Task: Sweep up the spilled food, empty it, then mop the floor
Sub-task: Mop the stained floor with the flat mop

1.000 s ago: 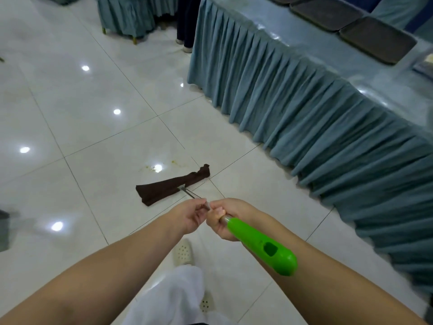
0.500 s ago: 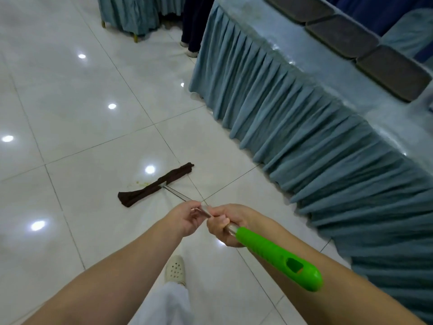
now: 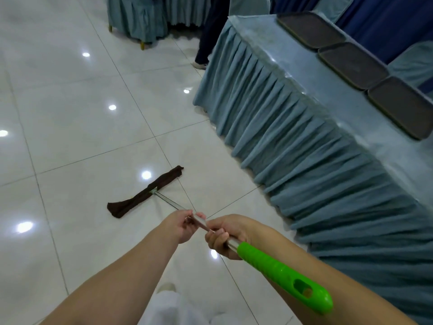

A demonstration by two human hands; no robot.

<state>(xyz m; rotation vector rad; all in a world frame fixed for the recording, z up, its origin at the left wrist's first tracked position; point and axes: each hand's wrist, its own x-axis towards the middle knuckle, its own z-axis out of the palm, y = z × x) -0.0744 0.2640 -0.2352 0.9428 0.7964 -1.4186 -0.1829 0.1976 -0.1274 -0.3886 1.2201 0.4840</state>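
The mop is held in both hands at lower centre of the frame. The left hand is curled round the metal shaft, further down toward the head; the right hand is wrapped round the shaft just where the green grip begins, so both are closed on it. The shaft's long axis runs from the lower right, up and left across the frame, to the mop head, which lies beyond the fingers at left of centre, flat on the floor. The left hand is the nearer to the head. The head is a long dark brown cloth, bunched and narrow, set crosswise to the shaft and touching the tile. No spilled food can be made out near it, so the mopping step is judged to be in hand. A draped table fills the right of the frame, well apart from the head
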